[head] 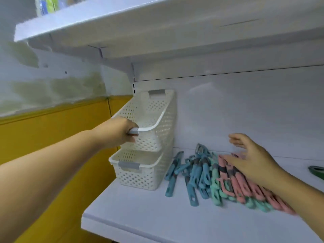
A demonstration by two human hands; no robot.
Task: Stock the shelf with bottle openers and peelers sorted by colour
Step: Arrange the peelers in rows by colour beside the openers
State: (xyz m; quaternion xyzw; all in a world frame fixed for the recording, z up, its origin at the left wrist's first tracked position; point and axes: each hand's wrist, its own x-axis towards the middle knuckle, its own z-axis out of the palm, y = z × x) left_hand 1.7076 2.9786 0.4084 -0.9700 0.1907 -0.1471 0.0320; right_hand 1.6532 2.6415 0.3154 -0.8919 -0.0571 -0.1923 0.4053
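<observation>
Bottle openers and peelers [219, 178] lie in one loose heap on the white shelf [140, 216], just right of the baskets. The heap shows three colours: blue ones [192, 172] on the left, mint-green ones [216, 190] in the middle and pink ones [240, 186] on the right. They overlap too much for an exact count of any colour.

Two white perforated baskets stand at the shelf's left end. The upper basket [154, 116] sits tilted on the lower basket [140, 172]. The left hand [119, 134] grips the grey handle [134, 132] at the upper basket's near end, fingers curled round it. The right hand [252, 158] is spread wide, palm down, over the pink pile; it is blurred, and I cannot tell whether it touches them. One dark green object [316, 171] lies at the right edge. A second white shelf [122, 23] runs overhead.
</observation>
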